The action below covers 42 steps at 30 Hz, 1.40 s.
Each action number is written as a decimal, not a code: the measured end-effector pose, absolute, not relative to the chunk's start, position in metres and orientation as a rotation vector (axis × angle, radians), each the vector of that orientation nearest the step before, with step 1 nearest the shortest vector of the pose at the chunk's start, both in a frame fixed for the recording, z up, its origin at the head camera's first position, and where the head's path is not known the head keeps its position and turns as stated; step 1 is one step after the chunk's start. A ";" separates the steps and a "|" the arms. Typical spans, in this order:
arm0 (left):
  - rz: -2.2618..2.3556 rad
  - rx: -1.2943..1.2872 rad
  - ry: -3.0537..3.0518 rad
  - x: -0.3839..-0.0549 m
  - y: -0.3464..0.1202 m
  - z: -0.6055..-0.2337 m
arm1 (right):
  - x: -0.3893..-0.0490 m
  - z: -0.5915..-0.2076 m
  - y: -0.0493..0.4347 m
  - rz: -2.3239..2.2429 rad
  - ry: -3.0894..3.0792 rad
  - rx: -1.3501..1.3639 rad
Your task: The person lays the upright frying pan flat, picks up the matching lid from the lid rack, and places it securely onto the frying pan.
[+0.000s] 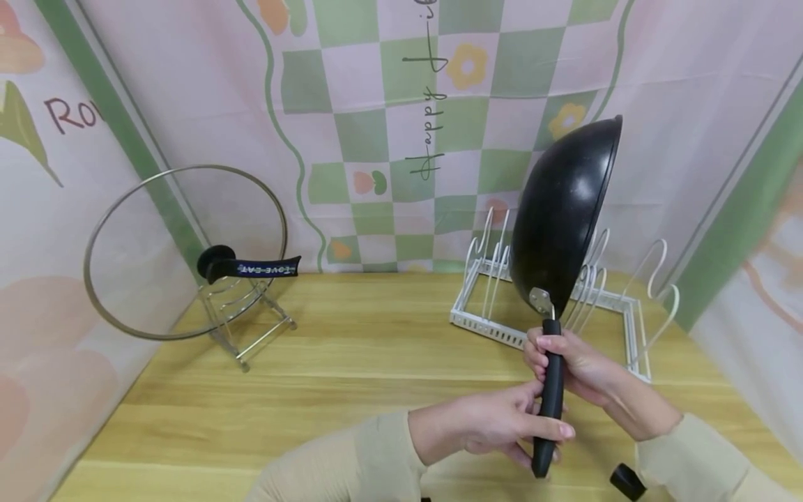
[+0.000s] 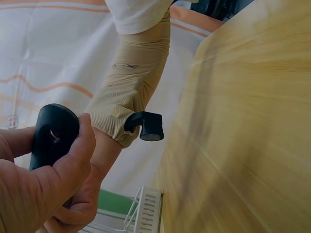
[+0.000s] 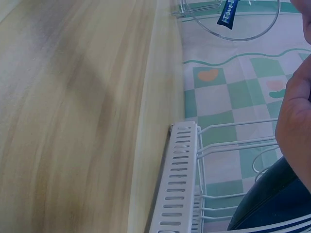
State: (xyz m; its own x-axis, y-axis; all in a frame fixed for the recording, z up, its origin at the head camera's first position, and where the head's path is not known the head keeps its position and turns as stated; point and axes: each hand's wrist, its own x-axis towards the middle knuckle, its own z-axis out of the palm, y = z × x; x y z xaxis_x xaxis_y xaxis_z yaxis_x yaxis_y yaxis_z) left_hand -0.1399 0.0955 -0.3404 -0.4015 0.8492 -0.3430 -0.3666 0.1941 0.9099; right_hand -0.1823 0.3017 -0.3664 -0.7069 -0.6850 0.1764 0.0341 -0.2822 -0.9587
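Observation:
A black wok is held up on its side, bowl at the top and handle pointing down toward me. My right hand grips the handle just below the bowl, fingers curled around it. Lower down, near the handle's end, my left hand holds it with the thumb laid across. In the left wrist view the handle's end shows between thumb and fingers. Behind the wok stands a white wire rack, which the bowl overlaps in the head view. The right wrist view catches the bowl's dark edge beside the rack's wires.
At the left, a glass lid with a black knob and handle stands on edge in a small metal stand. A patterned cloth hangs behind the wooden table. A black wrist mount sits at my right sleeve.

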 end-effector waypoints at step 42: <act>1.513 0.546 1.429 -0.138 0.090 -0.315 | -0.186 -0.341 0.292 -2.100 1.395 -0.928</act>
State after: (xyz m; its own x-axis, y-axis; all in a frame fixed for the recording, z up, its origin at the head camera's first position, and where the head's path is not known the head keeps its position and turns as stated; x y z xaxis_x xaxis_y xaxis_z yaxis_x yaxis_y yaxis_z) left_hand -0.1384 0.0903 -0.3151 -0.4487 0.8491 -0.2788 -0.3270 0.1344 0.9354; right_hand -0.1859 0.2920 -0.3413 -0.6714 -0.6844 0.2843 0.0033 -0.3863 -0.9224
